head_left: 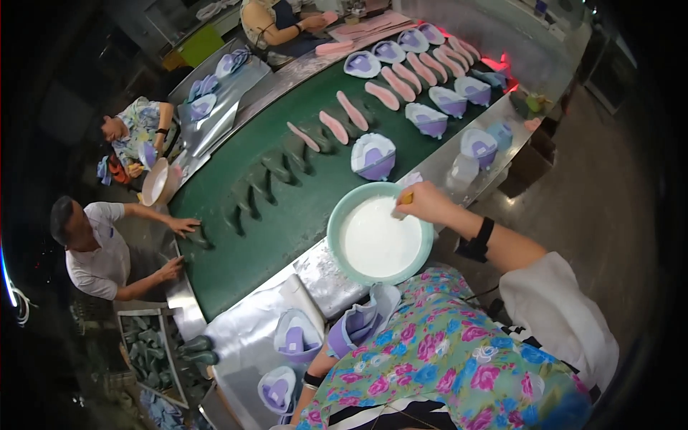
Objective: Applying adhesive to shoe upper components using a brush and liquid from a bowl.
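My right hand [428, 203] is closed around a brush [406, 196] with a yellowish handle, held down into a mint-green basin [335, 228]. White liquid [376, 240] fills much of that basin, which stands at the near edge of the green belt. Low in front of my body, my left hand [333, 352] grips a purple and pale-blue shoe upper [356, 324]; the upper and my floral apron hide most of its fingers. Two more uppers, one open-side up [297, 337] and one nearer me [276, 390], lie on the metal tabletop left of it.
The green conveyor belt [265, 222] carries dark shoe lasts [276, 165], pink insoles [333, 127] and several purple uppers [373, 157]. At its left end a co-worker [97, 247] touches a last. Two others sit beyond. A rack of lasts [150, 358] stands lower left.
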`<state>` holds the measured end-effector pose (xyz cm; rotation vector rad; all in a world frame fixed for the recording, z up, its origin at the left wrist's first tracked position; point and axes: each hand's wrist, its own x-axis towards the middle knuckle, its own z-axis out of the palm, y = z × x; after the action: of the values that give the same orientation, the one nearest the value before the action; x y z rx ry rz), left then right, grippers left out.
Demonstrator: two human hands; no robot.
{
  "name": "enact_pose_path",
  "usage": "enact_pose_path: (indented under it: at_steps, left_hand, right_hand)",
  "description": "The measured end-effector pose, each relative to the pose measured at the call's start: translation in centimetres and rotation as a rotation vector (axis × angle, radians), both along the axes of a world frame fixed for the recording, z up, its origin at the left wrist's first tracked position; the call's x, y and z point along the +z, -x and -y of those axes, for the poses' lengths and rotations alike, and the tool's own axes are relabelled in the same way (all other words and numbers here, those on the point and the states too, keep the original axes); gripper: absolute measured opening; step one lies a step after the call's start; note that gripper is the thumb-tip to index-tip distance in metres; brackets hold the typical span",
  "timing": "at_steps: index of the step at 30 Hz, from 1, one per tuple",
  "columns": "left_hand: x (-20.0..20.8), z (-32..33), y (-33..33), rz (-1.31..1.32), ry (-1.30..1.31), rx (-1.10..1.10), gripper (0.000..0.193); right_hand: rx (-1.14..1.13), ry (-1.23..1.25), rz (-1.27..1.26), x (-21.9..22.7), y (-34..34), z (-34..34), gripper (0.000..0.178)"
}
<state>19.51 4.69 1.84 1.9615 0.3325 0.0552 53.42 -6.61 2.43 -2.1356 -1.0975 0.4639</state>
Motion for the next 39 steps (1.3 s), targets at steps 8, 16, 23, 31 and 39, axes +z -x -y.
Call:
enact_pose_path:
  at_steps: [8,16,23,31,39]
  left_hand:
    - [0.7,0.0,-0.8,0.149,0.104,-0.058,0.045]
    - [1.9,1.8,-2.2,0.199,0.112,-0.156,0.049]
    - [1.1,5.3,1.6,0.110,0.339,0.032,0.053]
    - [3.0,5.8,1.9,-0.066,0.809,0.349,0.061]
    - [-2.4,6.1,-1.0,-0.071,0.990,0.914,0.059]
  right_hand:
    - [-0.056,-0.029,-0.103,-3.8,3.3,1.3,0.017]
    - [-0.046,0.028,-0.062,-5.2,3.8,1.4,0.016]
    - [0.001,0.007,-0.147,-4.8,1.6,0.8,0.021]
    - [0.126,0.134,-0.070,-7.6,-1.4,-3.5,0.019]
    - [0.179,0.122,-0.152,-12.2,-0.8,-4.2,0.012]
